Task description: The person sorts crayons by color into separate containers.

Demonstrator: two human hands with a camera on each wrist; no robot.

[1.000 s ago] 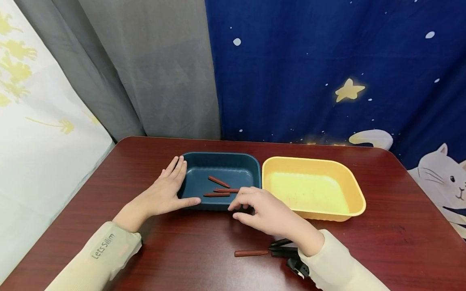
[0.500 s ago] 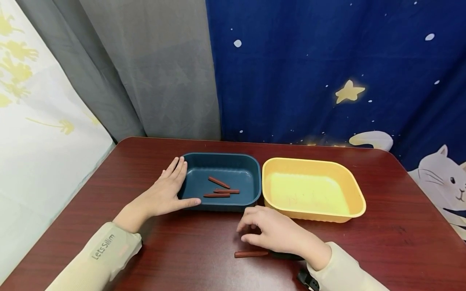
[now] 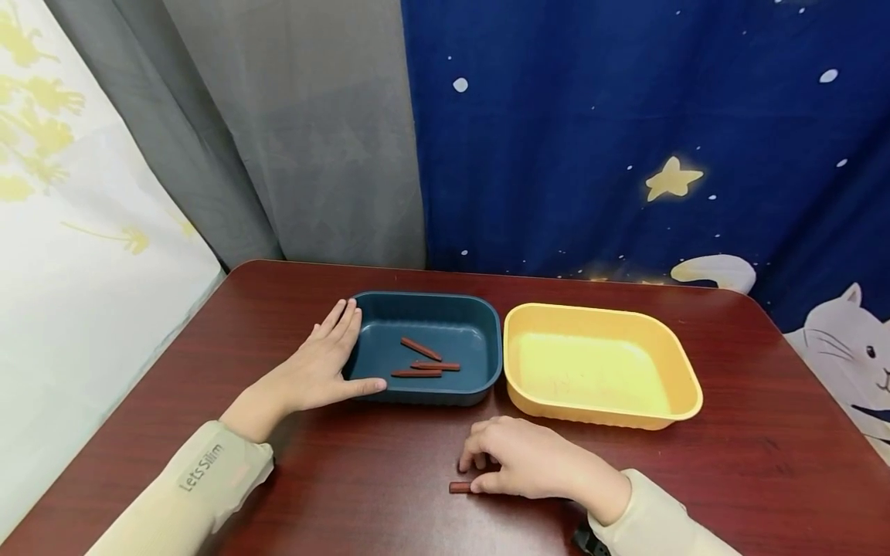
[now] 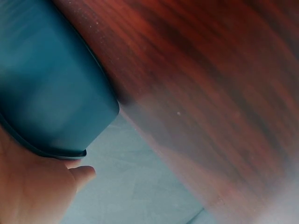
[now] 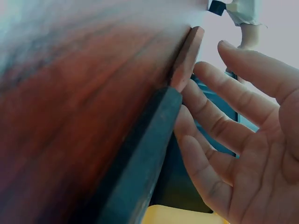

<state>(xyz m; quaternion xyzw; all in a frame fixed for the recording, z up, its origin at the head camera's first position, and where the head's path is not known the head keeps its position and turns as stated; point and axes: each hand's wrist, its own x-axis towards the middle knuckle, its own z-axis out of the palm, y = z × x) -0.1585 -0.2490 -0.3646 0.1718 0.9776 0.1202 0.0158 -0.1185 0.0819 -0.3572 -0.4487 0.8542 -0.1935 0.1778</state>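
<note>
My left hand [image 3: 316, 369] rests with straight fingers along the left side of a dark blue plastic tub [image 3: 459, 332], thumb over its front rim. Three reddish-brown crayon-like sticks [image 3: 417, 374] lie inside the tub. Another reddish-brown stick [image 3: 460, 487] lies on the table, partly covered by my right hand [image 3: 531, 459]. In the right wrist view, the fingers are loosely bent with fingertips right beside this six-sided brown stick [image 5: 189, 56], and the thumb stands apart from it. A dark six-sided stick [image 5: 140, 154] lies in line with it, hidden under the hand in the head view.
A yellow plastic tub [image 3: 598, 371] stands right beside the blue one, with nothing visible in it. Both are on a dark red wooden table [image 3: 361, 479]. Curtains [image 3: 556, 139] hang behind its far edge. A black object [image 3: 591, 540] shows by the right sleeve.
My right hand has moved from the blue tub's front right corner back toward me, over the loose brown stick and the dark sticks. The left hand stays in place.
</note>
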